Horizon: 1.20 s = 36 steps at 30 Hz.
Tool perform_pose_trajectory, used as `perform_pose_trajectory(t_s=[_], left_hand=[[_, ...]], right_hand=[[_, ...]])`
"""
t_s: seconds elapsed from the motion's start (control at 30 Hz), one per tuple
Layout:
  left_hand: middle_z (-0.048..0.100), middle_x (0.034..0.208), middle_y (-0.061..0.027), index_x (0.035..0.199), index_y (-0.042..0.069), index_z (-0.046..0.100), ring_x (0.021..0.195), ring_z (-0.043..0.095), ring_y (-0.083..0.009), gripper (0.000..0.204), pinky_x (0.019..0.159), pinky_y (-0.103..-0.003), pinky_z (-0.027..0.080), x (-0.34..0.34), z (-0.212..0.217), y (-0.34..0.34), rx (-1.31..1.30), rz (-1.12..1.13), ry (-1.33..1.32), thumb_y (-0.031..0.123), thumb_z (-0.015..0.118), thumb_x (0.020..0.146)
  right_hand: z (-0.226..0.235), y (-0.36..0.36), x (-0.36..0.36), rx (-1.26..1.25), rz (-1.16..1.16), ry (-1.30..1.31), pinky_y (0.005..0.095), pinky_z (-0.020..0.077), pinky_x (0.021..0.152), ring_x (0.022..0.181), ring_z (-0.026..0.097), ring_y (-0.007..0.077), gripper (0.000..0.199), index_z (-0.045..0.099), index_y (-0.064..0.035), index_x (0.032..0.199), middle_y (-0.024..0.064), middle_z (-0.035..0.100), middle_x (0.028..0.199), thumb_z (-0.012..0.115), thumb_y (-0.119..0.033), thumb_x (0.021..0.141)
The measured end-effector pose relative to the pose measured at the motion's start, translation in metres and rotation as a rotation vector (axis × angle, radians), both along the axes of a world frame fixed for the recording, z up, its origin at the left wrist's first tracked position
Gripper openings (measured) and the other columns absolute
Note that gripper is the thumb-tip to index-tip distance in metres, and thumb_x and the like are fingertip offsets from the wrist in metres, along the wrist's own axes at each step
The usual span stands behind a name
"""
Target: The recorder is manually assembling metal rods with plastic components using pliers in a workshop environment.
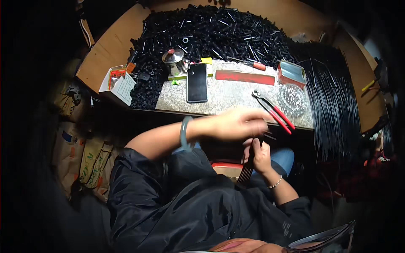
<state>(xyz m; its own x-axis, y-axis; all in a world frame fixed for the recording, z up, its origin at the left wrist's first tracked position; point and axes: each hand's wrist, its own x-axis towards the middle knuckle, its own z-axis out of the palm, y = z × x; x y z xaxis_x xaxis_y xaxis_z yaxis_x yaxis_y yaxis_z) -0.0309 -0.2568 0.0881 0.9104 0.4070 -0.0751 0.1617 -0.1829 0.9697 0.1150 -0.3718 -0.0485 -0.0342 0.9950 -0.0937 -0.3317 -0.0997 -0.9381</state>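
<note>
A bundle of thin black rods sits in the person's lap area, at about 5 o'clock from the picture's centre, gripped upright-ish and fanning slightly toward its lower end. The right hand, wearing a thin silver chain bracelet on the wrist, is closed around the upper part of this bundle. The left hand, with a pale green bangle on its wrist, reaches across the body to a spot just above the right hand, at its 11 o'clock; it is motion-blurred, its fingers look curled together near the top of the rods, and I cannot tell exactly what it pinches. Just beyond the hands, at 1 o'clock, red-handled pliers lie on a speckled grey stone slab on the wooden table. On the slab, a black smartphone lies face up at 11 o'clock from the hands, a long flat red bar at 12 o'clock, a round clear glass dish at 2 o'clock, and a small red rectangular tin just above the dish. A small metal pot with a red knob stands near the phone. Behind the slab spreads a large heap of small black parts, and at 3 o'clock a thick sheaf of long black rods hangs over the table's edge.
</note>
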Motion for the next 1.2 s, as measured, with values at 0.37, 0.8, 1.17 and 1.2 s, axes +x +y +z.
perform_pose_trajectory(t_s=[0.37,0.8,1.17,1.2], left_hand=[[0.061,0.093,-0.0068,0.081,0.01,0.067,0.097,0.055,-0.0243,0.014,0.078,-0.037,0.046,-0.001,-0.096,0.274,1.511,0.536,0.705,0.011,0.056,0.073],[0.061,0.091,-0.0126,0.098,0.007,0.057,0.087,0.06,-0.029,0.025,0.075,-0.04,0.05,0.057,-0.055,0.278,1.339,0.446,0.307,0.008,0.056,0.073],[0.062,0.096,-0.0154,0.083,0.001,0.066,0.085,0.064,-0.0309,0.015,0.069,-0.039,0.054,0.17,-0.086,0.279,1.346,0.233,0.643,0.007,0.056,0.072],[0.062,0.096,-0.0154,0.083,0.001,0.066,0.085,0.064,-0.0309,0.015,0.069,-0.039,0.054,0.172,-0.088,0.28,1.346,0.231,0.644,0.007,0.056,0.072]], right_hand=[[-0.011,0.013,0.0,-0.027,-0.08,-0.059,0.028,0.0476,0.044,0.044,0.049,0.0126,0.044,0.053,0.0038,0.089,0.0054,0.049,0.055,0.036,-0.036,0.097],[-0.015,0.027,0.016,-0.073,-0.127,-0.042,0.027,0.0472,0.045,0.045,0.049,0.0119,0.042,0.053,0.0036,0.088,0.0057,0.05,0.055,0.037,-0.034,0.098],[-0.017,0.03,0.027,-0.098,-0.174,-0.029,0.0268,0.0478,0.046,0.046,0.049,0.0112,0.039,0.052,0.0032,0.089,0.0059,0.05,0.057,0.037,-0.032,0.098],[-0.017,0.03,0.028,-0.098,-0.186,-0.03,0.0267,0.0478,0.046,0.045,0.049,0.0112,0.04,0.052,0.0033,0.088,0.006,0.05,0.057,0.037,-0.032,0.098]])
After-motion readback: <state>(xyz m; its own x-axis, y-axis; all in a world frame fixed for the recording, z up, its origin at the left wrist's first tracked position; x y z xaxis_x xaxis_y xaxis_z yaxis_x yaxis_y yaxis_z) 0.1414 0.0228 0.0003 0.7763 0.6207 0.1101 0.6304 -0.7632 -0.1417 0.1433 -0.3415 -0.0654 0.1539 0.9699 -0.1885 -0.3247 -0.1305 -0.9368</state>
